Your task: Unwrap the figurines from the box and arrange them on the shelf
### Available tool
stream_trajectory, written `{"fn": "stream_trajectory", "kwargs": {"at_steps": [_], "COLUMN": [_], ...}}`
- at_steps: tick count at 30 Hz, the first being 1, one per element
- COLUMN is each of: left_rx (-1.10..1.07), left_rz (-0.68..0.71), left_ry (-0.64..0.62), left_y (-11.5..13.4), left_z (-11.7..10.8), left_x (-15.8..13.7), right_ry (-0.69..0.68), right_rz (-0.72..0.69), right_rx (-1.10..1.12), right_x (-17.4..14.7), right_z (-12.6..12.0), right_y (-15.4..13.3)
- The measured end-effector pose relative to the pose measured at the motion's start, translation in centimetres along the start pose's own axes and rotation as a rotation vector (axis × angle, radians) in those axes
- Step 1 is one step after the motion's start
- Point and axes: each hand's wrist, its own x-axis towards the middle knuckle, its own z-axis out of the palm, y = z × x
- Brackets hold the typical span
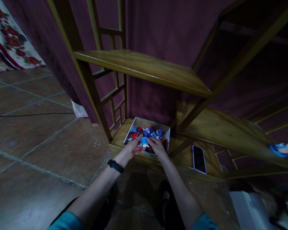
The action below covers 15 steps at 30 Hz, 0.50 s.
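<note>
Head view shows the left hand (134,147) and the right hand (157,147) over a low box (145,122), on the lower shelf (120,134). Between their fingertips is the blue piece (144,140); both grips seem closed lightly on it, though the dim light hides the exact contact. Under and around it lie many coloured pieces (134,135).

I judge the blue piece to be light, and perhaps a little soft, like rubber; from the picture I cannot tell whether it is slippery or fragile. Its rounded sides give a good place for thumb and finger; the neighbours lie close and could be dragged together with it.

The box has thin raised walls, so knuckles may rub its rim. Above and behind, the upper shelf (144,65) limits lifting; the lattice (112,93) closes the left. The most open room is toward the person, over the front edge. To the right lies a phone (199,159).
</note>
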Motion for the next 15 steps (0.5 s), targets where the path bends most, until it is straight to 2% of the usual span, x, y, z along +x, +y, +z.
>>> {"fn": "stream_trajectory", "kwargs": {"at_steps": [8, 15], "left_rx": [0.029, -0.039], "left_rz": [0.022, 0.039], "left_ry": [-0.061, -0.04], "left_y": [0.05, 0.23], "left_z": [0.34, 0.2], "left_x": [-0.07, -0.07], "right_ry": [0.005, 0.015], "right_rz": [-0.003, 0.003], "right_rx": [-0.013, -0.04], "right_x": [0.31, 0.23], "right_z": [-0.16, -0.3], "right_y": [0.46, 0.25]}}
